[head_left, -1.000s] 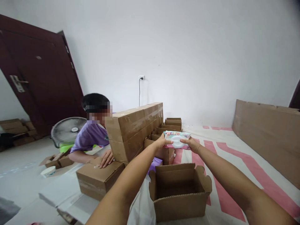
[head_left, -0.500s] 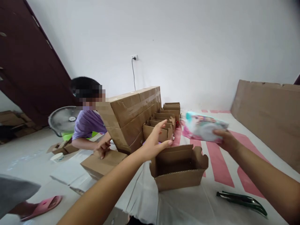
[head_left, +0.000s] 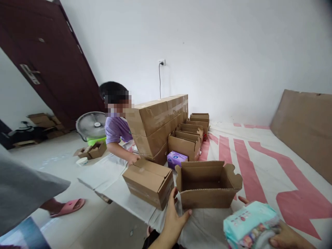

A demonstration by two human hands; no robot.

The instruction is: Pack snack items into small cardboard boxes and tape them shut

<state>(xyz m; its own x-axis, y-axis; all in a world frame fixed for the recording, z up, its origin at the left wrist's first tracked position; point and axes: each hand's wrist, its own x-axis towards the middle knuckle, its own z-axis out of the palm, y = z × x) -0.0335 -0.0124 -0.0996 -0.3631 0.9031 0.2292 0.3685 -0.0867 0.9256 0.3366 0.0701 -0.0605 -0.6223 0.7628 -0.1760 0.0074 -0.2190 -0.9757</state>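
l hand (head_left: 173,218) is spreading its fingers open, touching the front-left corner of the open cardboard box (head_left: 207,200) just ahead of it. r hand (head_left: 285,238) is gripping a wet-wipes pack (head_left: 250,223), fingers curled round it, well right of l hand & near the box front. closed box (head_left: 149,181) is sitting just left of l hand.

Floor spread with a white cloth with pink stripes (head_left: 259,166). On it, just beyond the left hand (head_left: 174,218), sits an open cardboard box (head_left: 209,199), with a closed carton (head_left: 149,181) just beside it to that hand's left. Farther from the hand are a purple tissue pack (head_left: 176,159), a row of open boxes (head_left: 185,145) and stacked taped cartons (head_left: 155,119); a pink slipper (head_left: 67,206) lies on bare floor (head_left: 57,162) well to its left.
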